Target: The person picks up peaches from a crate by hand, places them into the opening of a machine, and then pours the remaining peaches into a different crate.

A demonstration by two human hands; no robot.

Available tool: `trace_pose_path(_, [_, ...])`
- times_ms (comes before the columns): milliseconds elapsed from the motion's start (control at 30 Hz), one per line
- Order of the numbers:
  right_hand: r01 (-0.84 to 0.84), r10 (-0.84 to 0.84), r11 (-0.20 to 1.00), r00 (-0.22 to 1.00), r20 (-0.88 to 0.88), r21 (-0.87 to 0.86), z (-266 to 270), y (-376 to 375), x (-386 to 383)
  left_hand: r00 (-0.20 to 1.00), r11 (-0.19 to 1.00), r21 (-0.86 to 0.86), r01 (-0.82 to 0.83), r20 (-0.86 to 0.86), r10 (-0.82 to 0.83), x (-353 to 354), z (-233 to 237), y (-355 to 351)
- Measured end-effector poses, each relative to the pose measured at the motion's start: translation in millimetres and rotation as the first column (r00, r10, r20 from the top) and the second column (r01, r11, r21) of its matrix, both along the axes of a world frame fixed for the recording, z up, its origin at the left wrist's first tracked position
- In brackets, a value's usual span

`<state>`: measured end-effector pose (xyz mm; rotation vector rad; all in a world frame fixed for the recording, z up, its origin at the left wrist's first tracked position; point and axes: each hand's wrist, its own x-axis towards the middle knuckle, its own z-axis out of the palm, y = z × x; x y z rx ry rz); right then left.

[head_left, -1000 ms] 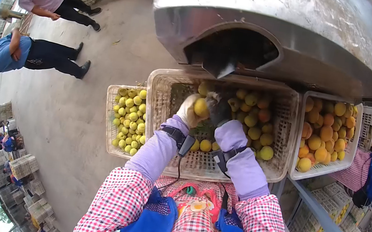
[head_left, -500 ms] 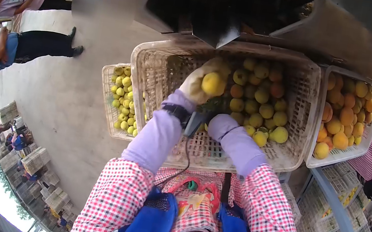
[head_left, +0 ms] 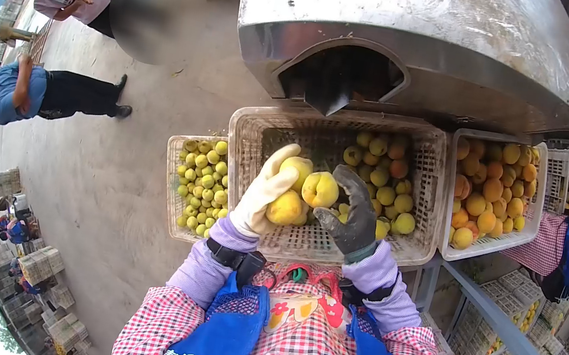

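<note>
My left hand (head_left: 268, 191), in a white glove, is raised over the large crate (head_left: 244, 148) and holds several yellow fruits (head_left: 284, 208) against its palm and fingers. Close by, my right hand (head_left: 352, 215) wears a dark glove, with its thumb and fingers apart around the right side of another yellow fruit (head_left: 320, 189), which sits between the two hands. Whether the dark glove touches that fruit is hard to tell. More yellow-green and reddish fruits (head_left: 387, 195) lie in the right half of the crate.
A metal machine (head_left: 422, 73) with a dark chute stands beyond the crate. Green fruits fill a smaller crate (head_left: 202, 186) at left; orange fruits fill another (head_left: 522, 243) at right. Two people stand at upper left, another person at far right. A blue rail (head_left: 501, 319) runs at lower right.
The view has tilted up, showing more of the machine. My left hand now holds several fruits instead of one visible fruit, and my right hand has come up out of the crate beside it.
</note>
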<state>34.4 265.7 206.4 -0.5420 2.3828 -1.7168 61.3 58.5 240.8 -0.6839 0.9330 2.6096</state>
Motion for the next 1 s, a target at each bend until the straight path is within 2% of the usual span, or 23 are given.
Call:
trace_pose_path(100, [0.112,-0.089,0.990,0.969,-0.229,0.088,19,-10,-4,0.998,0.991,-0.129,0.035,-0.051,-0.042,-10,11,2])
trace_pose_path(167, [0.168,-0.155,0.985,0.968,-0.198,0.050,25,-18,-10,0.993,0.973,-0.222,0.072,-0.072,-0.090,-15,14,3])
trace_pose_path(233, [0.187,-0.177,0.980,0.976,-0.129,0.064,31,-22,-29,0.995,0.977,-0.204,0.060,-0.060,-0.073,-22,20,0])
trace_pose_path(267, [0.199,-0.197,0.980,0.974,-0.109,0.010,35,-28,-40,0.997,0.976,-0.207,0.062,-0.030,-0.069,-26,29,-4])
trace_pose_path(300, [0.240,-0.240,0.971,0.959,-0.148,-0.020,37,-37,-51,0.998,0.976,-0.209,0.061,-0.003,-0.063,-32,34,-6])
trace_pose_path(367, [0.316,-0.327,0.945,0.919,-0.219,-0.086,37,-56,-76,0.998,0.975,-0.221,-0.019,-0.064,0.005,-38,28,-12])
trace_pose_path(400, [0.273,-0.268,0.961,0.890,-0.369,-0.039,23,-61,-95,0.998,0.983,-0.185,-0.016,-0.055,0.006,-37,25,-18])
trace_pose_path(433, [0.343,-0.298,0.939,0.829,-0.473,0.010,20,-73,-114,0.999,0.989,-0.149,-0.013,-0.040,0.007,-35,23,-23])
trace_pose_path(500, [0.468,-0.218,0.870,0.650,-0.728,0.157,4,-79,-134,0.999,0.995,-0.102,-0.017,-0.052,0.011,-26,19,-27])
trace_pose_path(600, [0.425,-0.263,0.857,0.847,-0.462,0.292,3,-91,-136,0.995,0.999,-0.009,-0.039,-0.096,0.038,-26,21,-33])
trace_pose_path(700, [0.379,-0.230,0.894,0.845,-0.483,0.238,-17,-97,-153,0.992,0.992,0.117,-0.056,-0.102,0.068,-26,18,-39])
trace_pose_path(767, [0.269,-0.067,0.885,0.882,-0.467,0.381,-18,-93,-155,0.994,0.979,0.199,-0.049,-0.090,0.069,-28,16,-40])
trace_pose_path(833, [0.064,0.065,0.909,0.954,-0.293,0.412,0,-80,-166,0.993,0.984,0.171,-0.056,-0.091,0.073,-30,17,-40])
trace_pose_path(867, [-0.082,0.136,0.934,0.982,-0.135,0.347,29,-69,-183,0.993,0.986,0.159,-0.056,-0.096,0.071,-30,17,-40])
trace_pose_path(900, [0.138,-0.015,0.951,0.915,-0.404,0.277,27,-75,-172,0.992,0.988,0.147,-0.053,-0.104,0.069,-32,18,-40])
trace_pose_path(933, [0.365,-0.187,0.916,0.755,-0.629,0.167,24,-82,-161,0.985,0.992,0.115,-0.061,-0.152,0.078,-33,19,-37])
trace_pose_path(967, [0.173,-0.137,0.982,0.927,-0.349,0.073,27,-71,-134,0.976,0.994,0.083,-0.075,-0.198,0.090,-34,20,-33])
trace_pose_path(1000, [0.081,-0.084,0.994,0.996,-0.039,-0.067,31,-60,-107,0.965,0.994,0.052,-0.092,-0.242,0.101,-34,20,-29])
